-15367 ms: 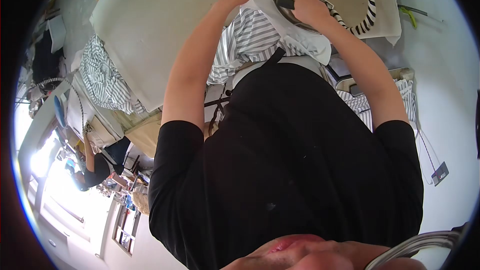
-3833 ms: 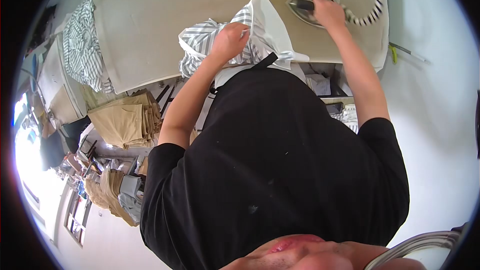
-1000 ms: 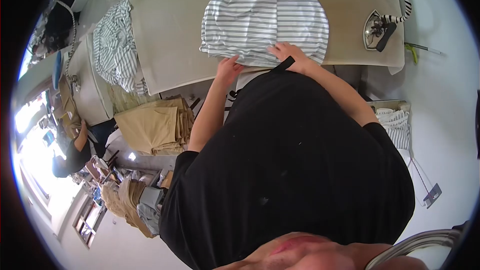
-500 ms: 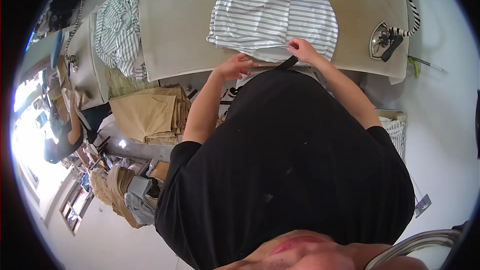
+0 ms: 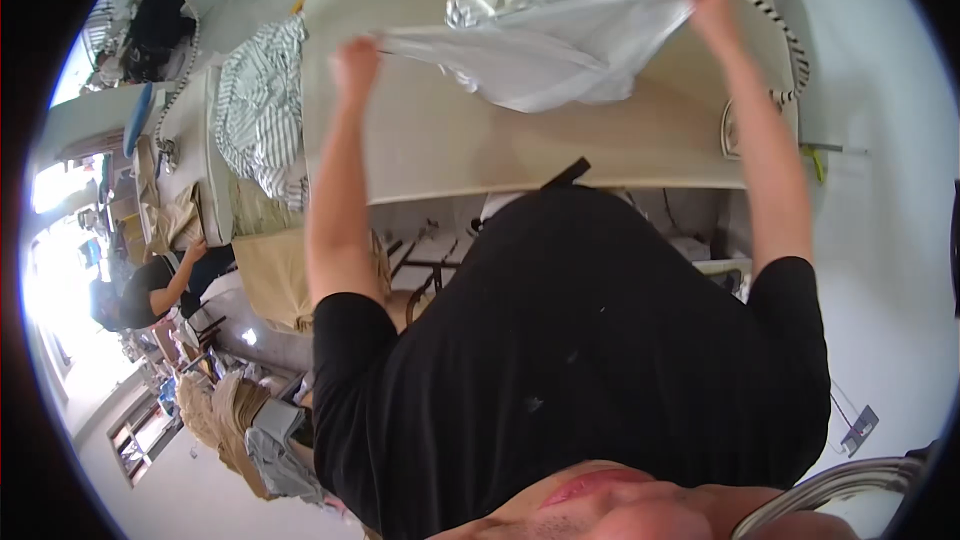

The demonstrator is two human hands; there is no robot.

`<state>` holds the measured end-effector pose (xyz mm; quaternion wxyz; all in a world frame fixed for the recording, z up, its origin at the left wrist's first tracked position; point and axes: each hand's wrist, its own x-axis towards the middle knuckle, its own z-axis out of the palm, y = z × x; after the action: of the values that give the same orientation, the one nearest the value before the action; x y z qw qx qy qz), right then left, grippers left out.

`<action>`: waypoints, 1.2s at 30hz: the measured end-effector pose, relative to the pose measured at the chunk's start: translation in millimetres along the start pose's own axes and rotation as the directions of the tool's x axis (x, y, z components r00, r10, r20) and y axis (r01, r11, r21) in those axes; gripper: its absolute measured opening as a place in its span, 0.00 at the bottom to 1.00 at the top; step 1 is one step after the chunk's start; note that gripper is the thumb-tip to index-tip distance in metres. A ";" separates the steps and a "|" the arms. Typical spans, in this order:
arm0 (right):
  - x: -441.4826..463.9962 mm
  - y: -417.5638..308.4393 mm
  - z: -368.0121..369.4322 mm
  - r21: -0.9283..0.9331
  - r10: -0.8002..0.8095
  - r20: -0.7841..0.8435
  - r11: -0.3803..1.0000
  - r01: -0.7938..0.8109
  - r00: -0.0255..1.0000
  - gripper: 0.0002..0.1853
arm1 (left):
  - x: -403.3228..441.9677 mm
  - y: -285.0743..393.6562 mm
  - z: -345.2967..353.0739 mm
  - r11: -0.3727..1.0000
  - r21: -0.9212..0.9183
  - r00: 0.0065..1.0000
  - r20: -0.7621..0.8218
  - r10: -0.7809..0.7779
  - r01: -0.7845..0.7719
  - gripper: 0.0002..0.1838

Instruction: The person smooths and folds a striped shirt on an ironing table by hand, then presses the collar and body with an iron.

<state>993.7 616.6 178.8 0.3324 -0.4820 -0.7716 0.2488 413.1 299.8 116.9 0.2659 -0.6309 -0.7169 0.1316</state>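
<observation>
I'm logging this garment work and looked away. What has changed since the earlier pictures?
The right hand let go of the iron, now partly hidden on the right of the table. It and the left hand have since gripped the garment, moved forward and apart, and raised part of it, stretched between them. The striped bundle at the left stays put.

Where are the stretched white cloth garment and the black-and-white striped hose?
White cloth garment [image 5: 560, 55]: head view, middle of the stretched panel.
Black-and-white striped hose [image 5: 798, 50]: head view, on its outer bend.
</observation>
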 end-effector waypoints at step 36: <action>-238.2 124.3 35.3 0.200 0.548 0.357 0.746 -0.635 0.756 0.17 | -178.6 86.2 18.4 -0.207 -0.591 0.475 0.774 -0.419 0.779 0.21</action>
<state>1114.0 448.9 3.1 0.1954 -0.6059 -0.5658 0.5239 486.1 143.0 18.2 -0.2605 -0.1753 -0.8666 -0.3880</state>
